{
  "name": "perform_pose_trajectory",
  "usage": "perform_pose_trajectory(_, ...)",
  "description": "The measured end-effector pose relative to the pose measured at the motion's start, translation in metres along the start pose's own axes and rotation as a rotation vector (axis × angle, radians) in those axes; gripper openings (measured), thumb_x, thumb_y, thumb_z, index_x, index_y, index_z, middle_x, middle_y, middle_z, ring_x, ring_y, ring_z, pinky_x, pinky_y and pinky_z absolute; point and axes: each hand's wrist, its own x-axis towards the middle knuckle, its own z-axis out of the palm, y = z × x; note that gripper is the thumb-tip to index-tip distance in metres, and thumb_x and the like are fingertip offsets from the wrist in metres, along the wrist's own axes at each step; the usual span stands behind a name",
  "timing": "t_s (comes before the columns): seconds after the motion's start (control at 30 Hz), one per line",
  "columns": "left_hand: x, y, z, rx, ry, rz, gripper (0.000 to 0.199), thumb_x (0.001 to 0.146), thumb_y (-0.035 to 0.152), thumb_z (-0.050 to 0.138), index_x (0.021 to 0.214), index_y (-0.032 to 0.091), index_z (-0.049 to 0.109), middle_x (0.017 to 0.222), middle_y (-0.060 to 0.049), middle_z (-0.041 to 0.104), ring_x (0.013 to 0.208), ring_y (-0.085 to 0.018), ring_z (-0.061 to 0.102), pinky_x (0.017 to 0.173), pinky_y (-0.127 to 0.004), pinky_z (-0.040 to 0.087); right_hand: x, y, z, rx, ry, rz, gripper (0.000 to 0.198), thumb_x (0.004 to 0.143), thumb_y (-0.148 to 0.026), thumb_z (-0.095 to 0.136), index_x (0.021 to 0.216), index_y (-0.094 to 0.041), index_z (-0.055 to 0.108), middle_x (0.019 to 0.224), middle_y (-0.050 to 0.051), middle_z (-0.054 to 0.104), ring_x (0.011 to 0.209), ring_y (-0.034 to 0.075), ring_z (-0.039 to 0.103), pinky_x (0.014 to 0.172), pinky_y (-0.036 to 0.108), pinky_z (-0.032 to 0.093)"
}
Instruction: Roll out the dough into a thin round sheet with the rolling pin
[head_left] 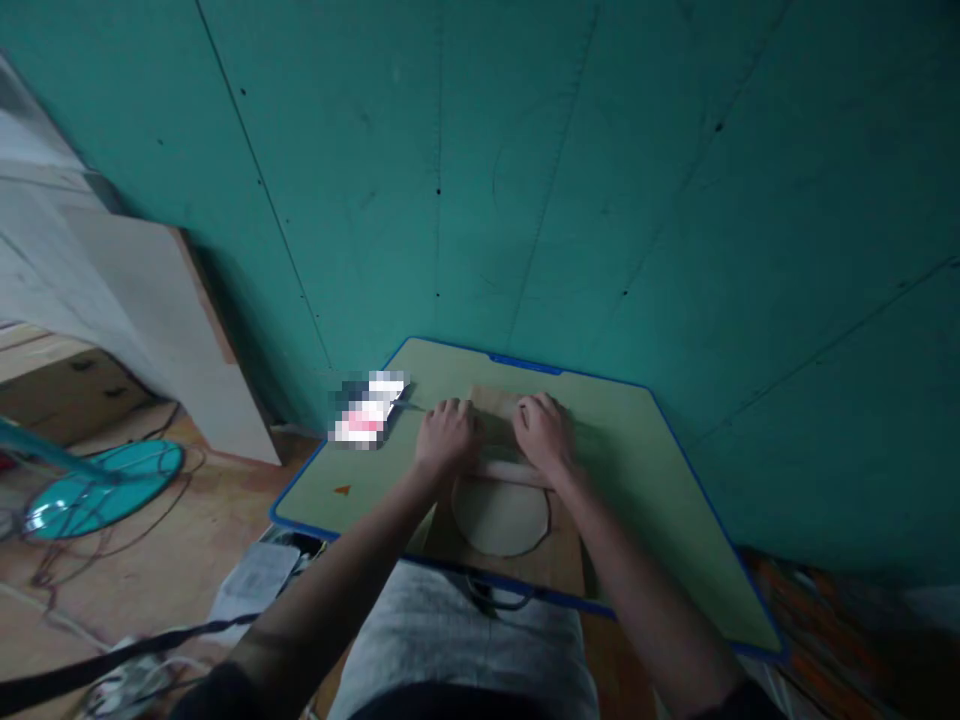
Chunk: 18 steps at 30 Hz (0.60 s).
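Note:
My left hand [448, 436] and my right hand [544, 432] are side by side over a wooden board [564, 572], with their fingers curled. What they grip is hidden beneath the fingers. Between them is a dim greenish patch [496, 430] that I cannot identify. Just below, a pale cylinder-like strip [516, 472] runs crosswise between my wrists; it could be a rolling pin or a rolled edge. A flat, rounded, pale sheet [501, 518], like dough or clay, lies on the board on my side of that strip.
The blue-edged folding table [660, 500] stands against a green wall [525, 180]. A pixelated phone-like device [371, 408] is at its left, near a small orange triangle [343, 490]. On the floor are a turquoise round base [112, 485] and cables; a pale panel [180, 330] leans left.

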Motion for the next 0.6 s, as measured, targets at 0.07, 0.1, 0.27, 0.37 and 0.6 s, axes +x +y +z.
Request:
perform_pose_trajectory(0.07, -0.012, 0.001, 0.002, -0.003, 0.011, 0.004, 0.028, 0.101, 0.025, 0.042, 0.114, 0.014, 0.063, 0.121, -0.016, 0.067, 0.116, -0.028, 0.062, 0.092, -0.037, 0.050, -0.021, -0.006, -0.009, -0.001, 0.040, -0.072, 0.022, 0.099, -0.024, 0.048, 0.098, -0.020, 0.070, 0.108, 0.009, 0.069, 0.102, 0.023, 0.062, 0.092, 0.034, 0.043)
perform_pose_trajectory(0.1, -0.017, 0.002, 0.002, -0.006, 0.017, 0.006, 0.029, 0.101, 0.024, 0.042, 0.118, 0.014, 0.062, 0.128, -0.016, 0.065, 0.122, -0.027, 0.059, 0.095, -0.038, 0.049, -0.033, -0.010, -0.013, -0.014, 0.053, -0.095, 0.020, 0.099, -0.024, 0.050, 0.100, -0.021, 0.069, 0.110, 0.010, 0.069, 0.104, 0.024, 0.061, 0.093, 0.035, 0.043)
perform_pose_trajectory(0.27, -0.042, 0.007, 0.004, -0.009, 0.024, 0.004, 0.032, 0.101, 0.022, 0.039, 0.124, 0.013, 0.061, 0.140, -0.018, 0.059, 0.135, -0.031, 0.050, 0.104, -0.045, 0.045, -0.083, -0.027, -0.018, -0.067, -0.028, -0.051, 0.029, 0.102, -0.033, 0.046, 0.117, -0.019, 0.066, 0.117, 0.013, 0.069, 0.110, 0.028, 0.061, 0.097, 0.042, 0.044)
perform_pose_trajectory(0.37, -0.055, 0.015, 0.003, 0.008, 0.033, 0.076, 0.035, 0.103, 0.027, 0.038, 0.126, 0.015, 0.061, 0.146, -0.017, 0.056, 0.142, -0.034, 0.043, 0.112, -0.052, 0.036, -0.088, -0.028, -0.012, -0.048, -0.060, -0.022, 0.037, 0.102, -0.032, 0.041, 0.126, -0.016, 0.065, 0.133, 0.018, 0.063, 0.124, 0.030, 0.056, 0.107, 0.045, 0.040)
perform_pose_trajectory(0.6, -0.021, 0.023, 0.005, 0.020, -0.077, 0.067, 0.043, 0.100, 0.032, 0.042, 0.138, 0.013, 0.053, 0.150, -0.021, 0.049, 0.143, -0.036, 0.040, 0.111, -0.053, 0.036, -0.026, -0.010, 0.007, 0.017, -0.154, 0.039, 0.047, 0.093, -0.028, 0.049, 0.138, -0.017, 0.058, 0.155, 0.016, 0.044, 0.139, 0.033, 0.044, 0.113, 0.051, 0.032)
